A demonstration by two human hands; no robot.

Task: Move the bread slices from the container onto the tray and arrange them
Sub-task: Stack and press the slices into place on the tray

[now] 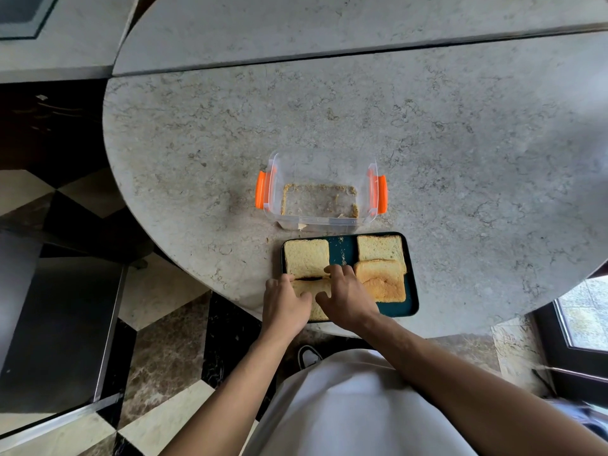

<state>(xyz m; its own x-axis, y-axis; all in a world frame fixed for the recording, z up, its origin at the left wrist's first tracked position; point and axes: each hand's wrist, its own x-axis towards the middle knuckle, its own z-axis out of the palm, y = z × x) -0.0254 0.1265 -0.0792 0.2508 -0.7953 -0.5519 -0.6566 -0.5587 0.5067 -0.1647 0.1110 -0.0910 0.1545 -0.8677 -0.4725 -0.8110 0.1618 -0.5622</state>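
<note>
Both hands are laid on the near-left bread slice [314, 291] on the dark teal tray [399, 307]. The left hand [284, 306] is spread flat over its left edge; the right hand [345, 296] presses down with fingers loosely splayed, nothing pinched. Three more slices are seen: far-left slice [306, 256], far-right slice [380, 247], and toasted slice [383, 281], set squarely. The clear container [320, 192] holds only crumbs. No writing can be read.

No text, label, brand or number can be read on the container [320, 192], the tray [413, 301] or the desk [460, 159].
</note>
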